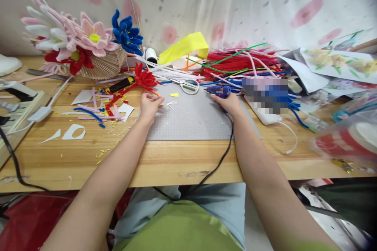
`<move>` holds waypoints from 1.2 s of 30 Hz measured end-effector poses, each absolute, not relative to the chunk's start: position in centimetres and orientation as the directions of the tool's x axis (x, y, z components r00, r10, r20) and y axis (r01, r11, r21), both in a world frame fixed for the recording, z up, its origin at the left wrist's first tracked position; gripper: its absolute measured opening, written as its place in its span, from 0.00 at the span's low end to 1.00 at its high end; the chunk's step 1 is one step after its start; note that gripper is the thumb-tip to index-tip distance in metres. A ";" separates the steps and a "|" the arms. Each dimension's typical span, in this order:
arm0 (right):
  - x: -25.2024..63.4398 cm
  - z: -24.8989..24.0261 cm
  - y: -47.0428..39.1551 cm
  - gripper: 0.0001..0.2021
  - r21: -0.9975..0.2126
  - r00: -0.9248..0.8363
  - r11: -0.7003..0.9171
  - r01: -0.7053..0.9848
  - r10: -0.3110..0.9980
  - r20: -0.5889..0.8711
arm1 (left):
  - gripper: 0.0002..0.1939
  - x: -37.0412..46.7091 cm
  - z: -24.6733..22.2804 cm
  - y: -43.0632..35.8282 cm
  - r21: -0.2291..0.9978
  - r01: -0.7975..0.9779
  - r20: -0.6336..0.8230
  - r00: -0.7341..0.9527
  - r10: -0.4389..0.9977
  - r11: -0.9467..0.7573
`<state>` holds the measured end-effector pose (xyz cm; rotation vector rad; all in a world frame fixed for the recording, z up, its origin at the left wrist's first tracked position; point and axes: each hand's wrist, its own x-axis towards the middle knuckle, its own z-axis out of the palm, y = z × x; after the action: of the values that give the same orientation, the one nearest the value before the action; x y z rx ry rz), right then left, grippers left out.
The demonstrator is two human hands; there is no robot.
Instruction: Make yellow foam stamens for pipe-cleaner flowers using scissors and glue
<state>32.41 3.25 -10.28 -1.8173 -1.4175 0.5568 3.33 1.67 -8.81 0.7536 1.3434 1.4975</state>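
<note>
My left hand (149, 108) is at the left edge of the grey cutting mat (194, 125), its fingers bent together in a pinch; what they hold, if anything, is hidden. Right behind it is a red fuzzy flower (144, 77), and an orange stem (153, 92) runs beside the fingers. A little bunch of thin white strands (172, 104) lies just off the fingertips. My right hand (229, 104) is wrapped round a blue glue gun (221, 91), whose nozzle points left over the mat. Its black cord (219, 164) drops over the table's front edge.
White-handled scissors (190, 86) and a yellow scrap (174, 95) lie on the mat. Behind it are piled red pipe cleaners (235, 64) and a yellow strip (184, 49). Fuzzy flowers (94, 37) stand at back left, paper offcuts (73, 131) lie left, and a bagged cup (338, 141) stands right.
</note>
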 end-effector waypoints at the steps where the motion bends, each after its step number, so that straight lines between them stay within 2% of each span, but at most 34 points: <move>1: 32.5 -10.1 3.2 0.25 -0.776 0.273 -0.061 0.628 0.951 0.146 | 0.25 3.3 -8.8 1.7 0.967 -0.250 -0.146 -0.357 0.923 0.056; 5: 32.3 -7.6 2.2 0.36 -0.737 0.306 0.118 0.666 0.857 0.414 | 0.26 3.5 -8.7 1.5 0.962 -0.269 -0.135 -0.335 0.933 0.042; 8: 30.5 -5.3 1.1 0.34 -0.659 0.270 0.250 0.709 0.767 0.582 | 0.25 3.7 -8.7 1.3 0.963 -0.267 -0.129 -0.298 0.946 0.047; 9: 29.4 -4.8 0.8 0.32 -0.659 0.210 0.295 0.692 0.791 0.574 | 0.25 3.7 -8.7 1.3 0.964 -0.263 -0.126 -0.284 0.951 0.050; 11: 26.5 -4.6 0.5 0.26 -0.714 0.044 0.350 0.607 0.882 0.470 | 0.25 3.8 -8.7 1.2 0.965 -0.256 -0.118 -0.256 0.959 0.050; 13: 23.4 -5.3 0.5 0.25 -0.803 -0.165 0.339 0.491 0.941 0.296 | 0.25 3.9 -8.7 1.1 0.965 -0.259 -0.115 -0.233 0.966 0.053; 16: 19.3 -6.9 0.9 0.25 -0.853 -0.288 0.291 0.434 0.942 0.175 | 0.24 3.9 -8.6 0.8 0.960 -0.272 -0.120 -0.204 0.972 0.062; 24: 16.9 -8.1 1.7 0.19 -0.803 -0.218 0.312 0.508 0.948 0.231 | 0.25 4.0 -8.4 0.4 0.973 -0.191 -0.162 -0.162 0.973 0.130; 31: 17.9 -9.3 2.5 0.19 -0.947 -0.209 0.086 0.311 0.978 0.020 | 0.21 4.0 -9.1 0.8 0.993 -0.116 -0.055 -0.259 0.964 0.025; 36: 18.2 -9.4 2.3 0.20 -0.979 -0.240 0.021 0.202 0.970 -0.028 | 0.22 3.9 -9.1 0.6 0.989 -0.136 -0.073 -0.128 0.989 0.056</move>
<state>18.17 2.30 -9.39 -1.2379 -1.5433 1.2869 3.93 0.62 -9.08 0.9980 1.2357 1.3166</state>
